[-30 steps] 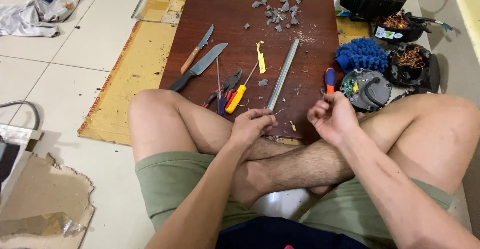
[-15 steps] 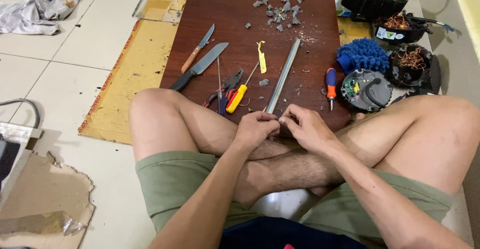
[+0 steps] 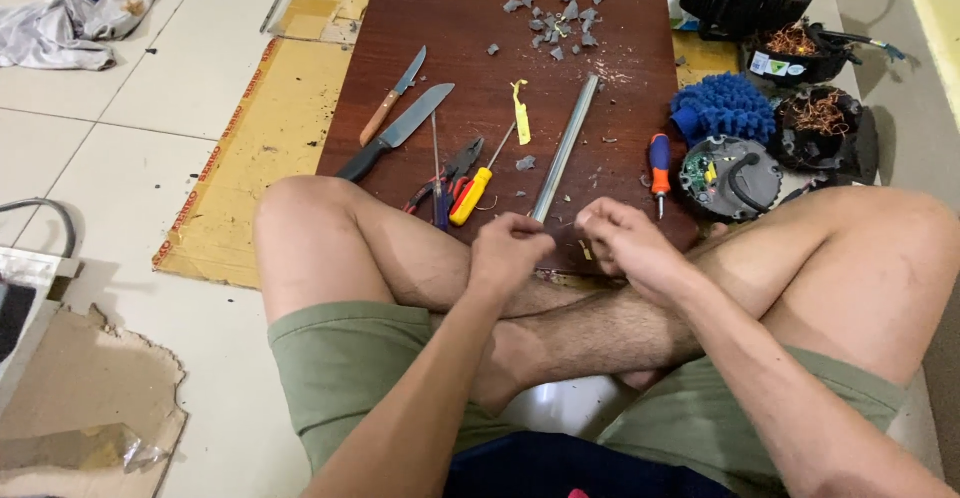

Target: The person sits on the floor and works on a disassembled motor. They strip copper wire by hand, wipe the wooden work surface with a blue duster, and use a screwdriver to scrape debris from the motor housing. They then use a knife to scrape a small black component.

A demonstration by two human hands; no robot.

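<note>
I sit cross-legged on the floor at the near edge of a dark brown wooden board. My left hand is curled shut over my shin, close to the near end of a long grey metal rod. My right hand is beside it, fingers pinched together; whatever small thing they hold is too small to see. On the board lie two knives, red-handled pliers, a yellow-handled screwdriver, a yellow strip, a red and blue screwdriver and several grey fragments.
Flattened cardboard lies under the board on the tiled floor. At right sit a blue fuzzy pad, a round part with a circuit board and black housings with copper windings. A crumpled cloth lies far left; torn cardboard near left.
My right hand moved left from beside the red and blue screwdriver and now sits close to my left hand over my shins. The left hand stayed nearly in place.
</note>
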